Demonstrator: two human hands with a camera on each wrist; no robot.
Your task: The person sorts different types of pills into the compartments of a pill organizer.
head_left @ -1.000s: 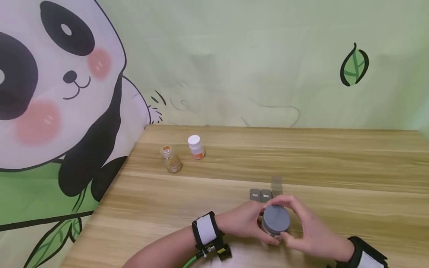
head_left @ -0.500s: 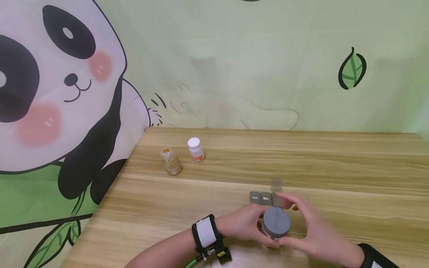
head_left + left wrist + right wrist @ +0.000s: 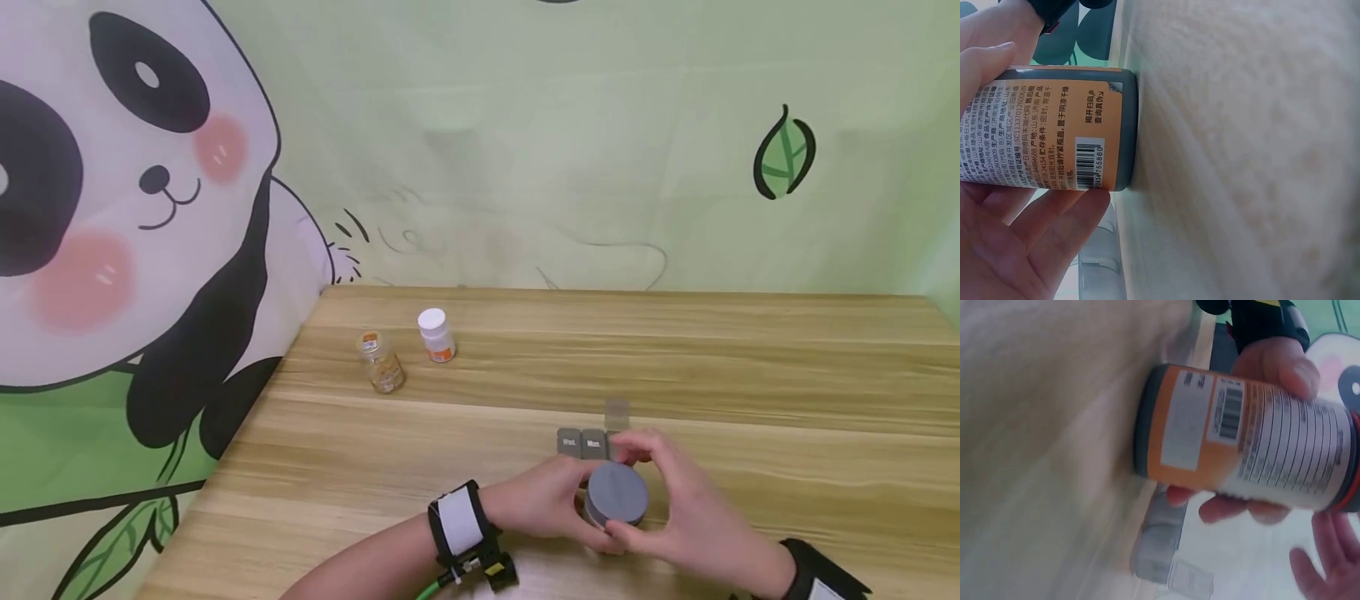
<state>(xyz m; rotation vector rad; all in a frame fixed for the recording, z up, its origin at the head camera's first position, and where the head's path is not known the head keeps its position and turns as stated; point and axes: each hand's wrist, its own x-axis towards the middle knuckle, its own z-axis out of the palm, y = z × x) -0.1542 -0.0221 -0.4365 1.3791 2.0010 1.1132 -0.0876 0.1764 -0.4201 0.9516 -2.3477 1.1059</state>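
My left hand (image 3: pixel 536 502) grips an upright bottle (image 3: pixel 1241 437) with an orange and white label, a dark grey base and a grey cap (image 3: pixel 617 493). The right hand (image 3: pixel 701 517) arches around the cap. Its thumb meets the cap's front edge, while the fingertips behind appear apart from it. In the right wrist view, the right fingers (image 3: pixel 1335 556) lie beside the cap end. Just behind the bottle sits a grey pill organizer (image 3: pixel 581 442) with day names on its lids. One translucent lid (image 3: pixel 617 413) stands open; the hands partly cover the organizer.
On the wooden table (image 3: pixel 487 375), a clear jar (image 3: pixel 381 363) with yellowish contents and a white bottle (image 3: pixel 437 335) stand at the back left. A panda-print cloth (image 3: pixel 525 167) hangs behind the table.
The right hand has loosened from the cap, its fingers lifting away at the back, then shifted slightly left so its thumb meets the cap's front. The left hand keeps its grip on the bottle.
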